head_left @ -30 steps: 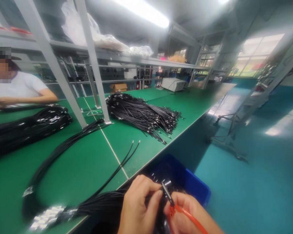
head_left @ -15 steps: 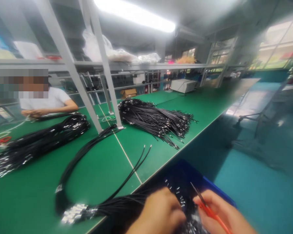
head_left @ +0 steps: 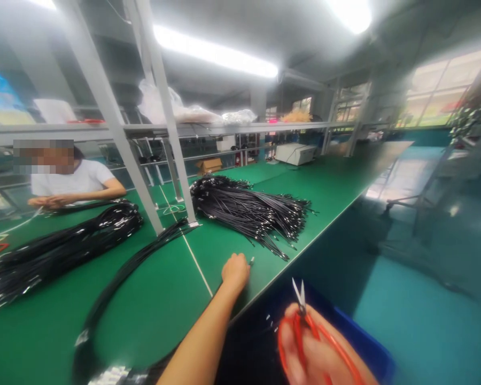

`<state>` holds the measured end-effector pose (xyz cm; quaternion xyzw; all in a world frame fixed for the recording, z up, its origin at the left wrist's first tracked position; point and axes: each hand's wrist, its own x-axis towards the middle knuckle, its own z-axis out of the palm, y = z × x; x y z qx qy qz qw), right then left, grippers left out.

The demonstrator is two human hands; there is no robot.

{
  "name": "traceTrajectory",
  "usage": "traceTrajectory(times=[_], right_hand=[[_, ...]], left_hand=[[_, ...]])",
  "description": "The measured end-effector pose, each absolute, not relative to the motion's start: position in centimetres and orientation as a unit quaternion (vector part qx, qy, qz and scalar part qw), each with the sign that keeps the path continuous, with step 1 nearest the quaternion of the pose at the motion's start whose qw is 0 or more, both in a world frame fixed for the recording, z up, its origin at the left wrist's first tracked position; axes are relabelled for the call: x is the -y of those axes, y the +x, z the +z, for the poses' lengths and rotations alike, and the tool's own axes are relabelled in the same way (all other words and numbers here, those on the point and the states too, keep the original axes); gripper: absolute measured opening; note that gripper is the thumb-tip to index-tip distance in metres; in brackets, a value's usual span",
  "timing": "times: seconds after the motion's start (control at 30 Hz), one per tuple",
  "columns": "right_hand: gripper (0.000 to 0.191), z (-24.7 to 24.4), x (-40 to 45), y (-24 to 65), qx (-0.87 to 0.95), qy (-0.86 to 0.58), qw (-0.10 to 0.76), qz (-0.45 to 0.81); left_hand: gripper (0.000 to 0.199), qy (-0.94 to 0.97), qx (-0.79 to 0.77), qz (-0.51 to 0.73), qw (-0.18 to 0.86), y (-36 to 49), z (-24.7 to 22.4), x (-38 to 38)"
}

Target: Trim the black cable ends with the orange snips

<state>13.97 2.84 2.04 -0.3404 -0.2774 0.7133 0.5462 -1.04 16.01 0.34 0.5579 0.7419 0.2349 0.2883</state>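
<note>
My left hand [head_left: 235, 274] reaches over the green table, its fingers closed around black cable, with a silvery cable tip [head_left: 252, 261] poking out past them. How many cables it holds is hidden. My right hand [head_left: 312, 347] grips red-handled scissors [head_left: 300, 310], blades up and slightly apart. Beneath the scissors sits a blue bin [head_left: 369, 342], beside the table edge, with small silvery tips showing near it. A curved bundle of black cables [head_left: 104, 305] lies to the left of my forearm, partly out of view at the bottom.
A large pile of black cables [head_left: 248, 208] lies on the green table [head_left: 144, 331] ahead. Slanted white posts [head_left: 172, 139] carry a shelf [head_left: 224, 128] with plastic bags. At the left, a person in a white shirt [head_left: 74, 179] works behind another cable bundle [head_left: 72, 235].
My left hand has moved forward from the bin onto the table and closed on the cable ends lying there. The scissors have turned upright, with their blades now parted. The view has tilted up slightly.
</note>
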Motion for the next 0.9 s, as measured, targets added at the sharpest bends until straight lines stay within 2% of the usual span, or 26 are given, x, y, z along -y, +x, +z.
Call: traceTrajectory(times=[0.1, 0.23, 0.33, 0.43, 0.53, 0.63, 0.7, 0.8, 0.9], right_hand=[[0.026, 0.5, -4.6, 12.2, 0.228, -0.357, 0.596, 0.682], [0.034, -2.4, -4.8, 11.6, 0.206, -0.409, 0.585, 0.669], [0.044, -2.0, -3.5, 12.1, 0.241, -0.409, 0.614, 0.631], [0.037, 0.0, -2.7, 12.4, 0.321, -0.411, 0.631, 0.575], [0.030, 1.3, -2.5, 12.1, 0.358, -0.415, 0.627, 0.554], [0.032, 1.8, -2.5, 11.9, 0.385, -0.421, 0.626, 0.532], [0.030, 2.4, -2.7, 12.3, 0.382, -0.429, 0.639, 0.512], [0.029, 3.6, -3.1, 13.2, 0.370, -0.430, 0.661, 0.492], [0.028, 4.6, -2.7, 13.3, 0.377, -0.417, 0.641, 0.522]], left_hand=[[0.021, 0.552, -0.679, 0.308, 0.373, -0.8, 0.9, -13.4], [0.020, 0.537, -0.563, 0.384, 0.497, -1.0, 1.5, -7.9], [0.034, 0.512, -0.505, 0.402, 0.567, -1.1, 1.3, -4.6], [0.042, 0.492, -0.469, 0.394, 0.618, -1.1, 1.0, -2.8], [0.033, 0.531, -0.452, 0.401, 0.594, -1.2, 1.2, -1.9], [0.018, 0.612, -0.479, 0.417, 0.472, -1.4, 1.8, -1.2], [0.017, 0.622, -0.500, 0.424, 0.428, -1.6, 2.2, -0.7], [0.025, 0.574, -0.506, 0.444, 0.467, -1.9, 2.3, -0.3], [0.036, 0.511, -0.488, 0.476, 0.523, -2.0, 2.1, -0.3]])
